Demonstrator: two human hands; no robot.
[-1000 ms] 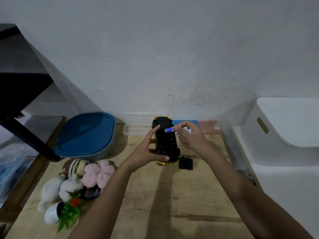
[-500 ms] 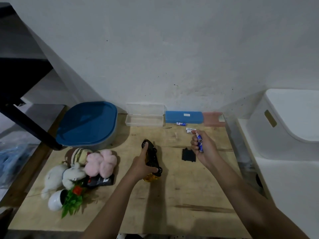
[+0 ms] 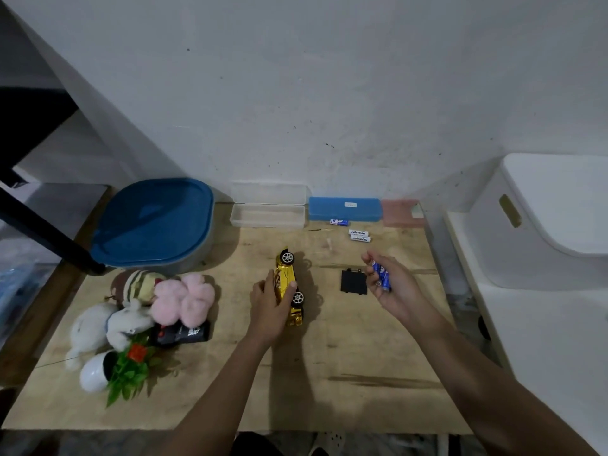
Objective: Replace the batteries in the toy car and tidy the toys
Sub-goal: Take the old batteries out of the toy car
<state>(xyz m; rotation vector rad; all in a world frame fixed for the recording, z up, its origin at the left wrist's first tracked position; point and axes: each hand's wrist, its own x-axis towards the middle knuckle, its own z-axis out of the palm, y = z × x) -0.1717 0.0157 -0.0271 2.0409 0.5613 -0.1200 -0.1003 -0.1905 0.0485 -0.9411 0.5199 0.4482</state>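
Observation:
My left hand (image 3: 270, 307) grips the gold toy car (image 3: 289, 281), which is tipped on its side on the wooden table (image 3: 329, 373) with its wheels facing right. My right hand (image 3: 393, 284) holds blue batteries (image 3: 381, 276) in its loosely curled fingers, right of the car. The black battery cover (image 3: 353, 282) lies flat between the two hands. Two white batteries (image 3: 359, 235) and one blue-and-white battery (image 3: 339, 222) lie near the back of the table.
At the back stand a blue-lidded bin (image 3: 154, 222), a clear open case (image 3: 268, 210), a blue case (image 3: 344, 209) and a pink case (image 3: 401, 212). Plush toys (image 3: 148, 301), a black remote (image 3: 181, 332) and a small potted plant (image 3: 112, 370) crowd the left. A white storage box (image 3: 543, 225) sits right.
My left hand has lowered the car from in front of me to the table and turned it onto its side. My right hand moved right and down with the batteries.

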